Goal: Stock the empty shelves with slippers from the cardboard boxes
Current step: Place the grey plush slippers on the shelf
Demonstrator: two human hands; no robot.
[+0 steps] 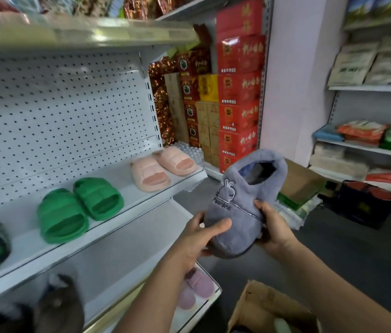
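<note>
Both hands grip a fuzzy grey-blue plush slipper before the white shelf: left hand at its toe, right hand along its side.

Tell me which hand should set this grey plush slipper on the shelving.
Left, probably. The left hand grips the grey plush slipper on the side facing the white shelf, which stands to the person's left. The right hand holds the far side, toward the aisle.
</note>
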